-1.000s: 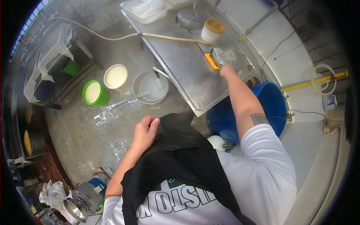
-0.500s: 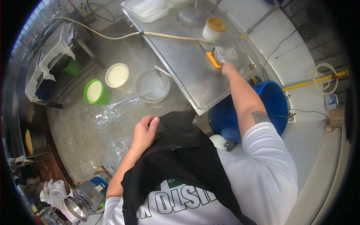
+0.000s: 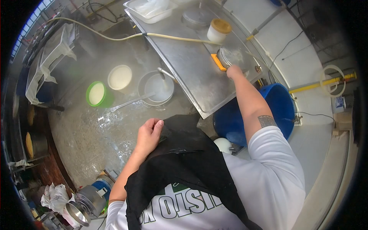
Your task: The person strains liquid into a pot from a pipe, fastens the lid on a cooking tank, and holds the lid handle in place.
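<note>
My right hand [image 3: 234, 72] reaches out over the steel table [image 3: 188, 57], its fingers closed against the near side of a round, ringed metal vessel [image 3: 230, 57]. An orange handle-like piece [image 3: 218, 62] lies at that vessel's left side, just beyond my fingertips. Exactly what the fingers grip is hidden. My left hand [image 3: 149, 134] is held low in front of me with curled fingers and the thumb on top. It sits against the edge of my black apron [image 3: 180, 134]; whether it pinches the cloth cannot be made out.
On the wet floor stand a green bucket [image 3: 96, 94] and a white tub [image 3: 120, 77] of pale contents, plus a pail [image 3: 166, 94] of whitish liquid with a long-handled paddle [image 3: 130, 102]. A hose [image 3: 172, 36] crosses the table near a brown-lidded tub [image 3: 219, 30]. A blue barrel [image 3: 276, 103] stands right.
Pale haze has spread over the floor and rack at the left, and the green container under the rack no longer shows. My hands have hardly moved.
</note>
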A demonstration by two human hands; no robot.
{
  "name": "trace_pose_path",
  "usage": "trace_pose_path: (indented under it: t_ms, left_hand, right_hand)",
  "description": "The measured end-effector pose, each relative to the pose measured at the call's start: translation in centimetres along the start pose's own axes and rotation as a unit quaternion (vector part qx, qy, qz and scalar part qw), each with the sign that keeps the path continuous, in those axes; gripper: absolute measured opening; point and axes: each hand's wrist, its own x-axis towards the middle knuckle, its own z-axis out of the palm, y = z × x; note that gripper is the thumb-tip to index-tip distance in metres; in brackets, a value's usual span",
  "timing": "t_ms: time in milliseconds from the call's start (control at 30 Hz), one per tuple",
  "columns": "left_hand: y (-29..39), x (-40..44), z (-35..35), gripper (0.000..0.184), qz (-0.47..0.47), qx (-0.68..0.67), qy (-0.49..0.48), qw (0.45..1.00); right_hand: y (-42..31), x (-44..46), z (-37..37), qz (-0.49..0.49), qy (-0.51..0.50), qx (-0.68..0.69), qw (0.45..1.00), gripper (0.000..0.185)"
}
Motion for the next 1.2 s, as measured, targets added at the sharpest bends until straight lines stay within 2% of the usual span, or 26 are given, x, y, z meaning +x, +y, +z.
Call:
trace_pose_path:
  t_ms: [67,300,367,567,1200]
  left_hand:
    - [0.1,0.0,0.1,0.027,-0.001,-0.006,-0.001,1.0]
    - [-0.2,0.4,0.3,0.027,-0.002,-0.006,-0.007,1.0]
    - [-0.1,0.4,0.3,0.027,-0.003,-0.007,-0.006,1.0]
    - [-0.4,0.5,0.3,0.027,0.0,-0.01,-0.001,1.0]
    - [-1.0,0.8,0.0,0.028,-0.002,-0.016,-0.005,1.0]
  right_hand:
    - [-0.2,-0.1,-0.4,0.012,-0.046,0.005,0.999,0.03]
    - [0.0,0.1,-0.2,0.001,-0.056,-0.007,0.998,0.03]
    - [0.2,0.5,0.5,-0.011,-0.001,-0.009,1.0,0.025]
    - [0.3,0.7,0.8,-0.002,0.013,0.007,1.0,0.026]
    - [0.0,0.3,0.3,0.008,0.003,0.004,1.0,0.023]
